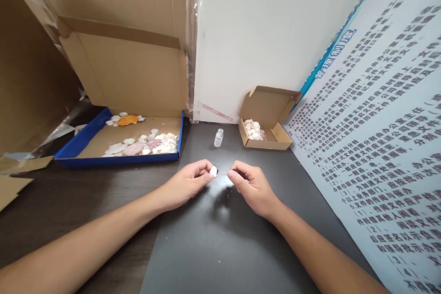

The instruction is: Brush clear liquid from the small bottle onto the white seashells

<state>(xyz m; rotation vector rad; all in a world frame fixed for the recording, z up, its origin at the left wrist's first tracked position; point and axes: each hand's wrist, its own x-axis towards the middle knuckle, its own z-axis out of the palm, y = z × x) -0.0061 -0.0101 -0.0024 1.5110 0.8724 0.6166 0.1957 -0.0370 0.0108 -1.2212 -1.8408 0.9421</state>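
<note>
Between the thumb and fingers of my left hand (191, 183) is a small white shell (213, 172), rounded and pale, with a tiny dark spot at its right edge. My right hand (253, 187) is a short gap to the right, thumb and index finger pinched together; whether anything small sits in that pinch I cannot make out. Both hands are above the dark grey mat (213, 239). Beyond them a small clear bottle (218, 138) with a white label stands upright, its neck showing no cap.
At left lies a blue-edged cardboard tray (120, 162) with many shells (155, 144) and an orange shell (127, 120). A small open carton (267, 144) at back right holds more shells (253, 129). A white board (248, 46) and a printed panel (379, 147) border the table.
</note>
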